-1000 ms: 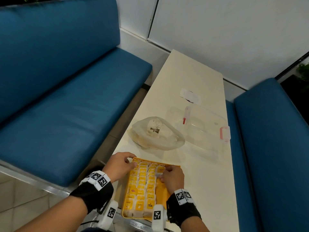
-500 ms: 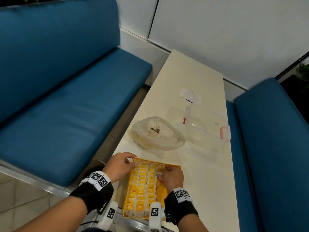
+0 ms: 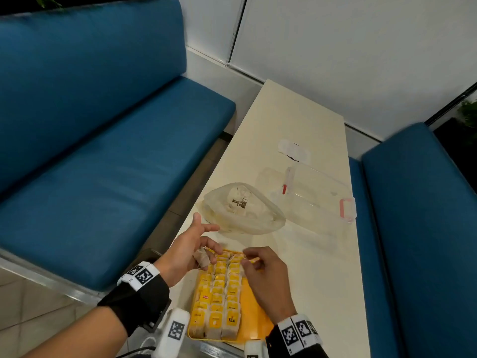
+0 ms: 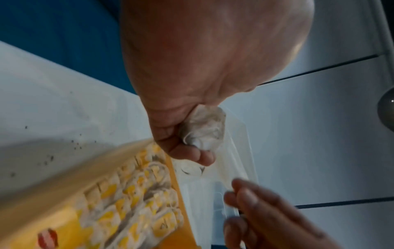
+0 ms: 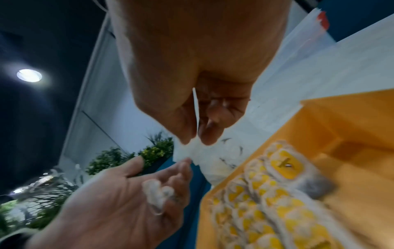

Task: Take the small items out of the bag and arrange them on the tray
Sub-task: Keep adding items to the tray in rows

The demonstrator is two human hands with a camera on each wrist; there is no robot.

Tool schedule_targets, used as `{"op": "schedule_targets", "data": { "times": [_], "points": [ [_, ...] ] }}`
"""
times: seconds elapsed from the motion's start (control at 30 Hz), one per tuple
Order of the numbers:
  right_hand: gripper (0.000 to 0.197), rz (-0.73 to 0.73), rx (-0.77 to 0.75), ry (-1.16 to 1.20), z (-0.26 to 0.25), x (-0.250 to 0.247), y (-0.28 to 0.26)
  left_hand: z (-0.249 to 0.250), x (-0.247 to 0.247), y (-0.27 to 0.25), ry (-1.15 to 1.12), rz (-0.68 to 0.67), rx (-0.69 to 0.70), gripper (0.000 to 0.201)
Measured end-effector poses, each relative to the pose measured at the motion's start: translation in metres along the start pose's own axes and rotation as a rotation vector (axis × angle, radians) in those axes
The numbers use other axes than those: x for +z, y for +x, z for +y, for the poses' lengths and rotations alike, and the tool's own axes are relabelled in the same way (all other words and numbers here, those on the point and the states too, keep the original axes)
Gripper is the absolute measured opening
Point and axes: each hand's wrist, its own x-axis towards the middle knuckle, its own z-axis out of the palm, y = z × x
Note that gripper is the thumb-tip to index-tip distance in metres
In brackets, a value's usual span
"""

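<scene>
A yellow tray (image 3: 258, 308) sits at the table's near edge, with three rows of tea bags (image 3: 219, 293) on its left part. My left hand (image 3: 204, 244) is raised just left of the tray's far corner, palm turned up. Its lower fingers curl round a crumpled tea bag (image 3: 202, 258) (image 4: 204, 129), while thumb and forefinger stick out. My right hand (image 3: 258, 262) hovers over the tray's far edge. Thumb and finger there pinch a thin paper tag (image 5: 195, 118). The translucent plastic bag (image 3: 245, 210) lies beyond the tray, with more items inside.
A clear plastic box (image 3: 317, 202) with pink latches stands right of the bag. A white wrapper (image 3: 294, 149) lies further back on the cream table (image 3: 284, 112). Blue benches run along both sides. The tray's right part is bare.
Both hands have lifted off the tea bags on the tray. The left hand has turned palm up and drawn left with a tea bag in it; the right now pinches a tag.
</scene>
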Motion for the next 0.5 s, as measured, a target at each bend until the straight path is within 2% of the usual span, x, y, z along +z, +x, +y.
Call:
{"op": "schedule_targets", "data": {
  "times": [0.1, 0.17, 0.27, 0.37, 0.43, 0.5],
  "points": [
    [0.013, -0.178, -0.063, 0.033, -0.025, 0.005, -0.001, -0.006, 0.011, 0.005, -0.024, -0.045, -0.035, 0.075],
    [0.019, -0.233, -0.065, 0.026, -0.030, 0.010, 0.002, -0.009, 0.020, 0.006, -0.012, -0.060, -0.047, 0.072],
    [0.008, -0.226, -0.090, 0.008, -0.031, 0.017, 0.005, -0.009, 0.032, 0.006, 0.000, -0.061, -0.040, 0.069],
    [0.020, -0.197, -0.087, 0.018, -0.026, 0.017, 0.006, -0.010, 0.038, 0.007, 0.020, -0.051, -0.025, 0.066],
    [0.020, -0.169, -0.058, 0.040, -0.022, 0.015, 0.009, -0.011, 0.036, 0.008, 0.046, -0.051, -0.021, 0.064],
    [0.014, -0.131, -0.017, 0.084, -0.017, 0.013, 0.013, -0.013, 0.030, 0.008, 0.103, -0.085, -0.009, 0.052]
  ]
}}
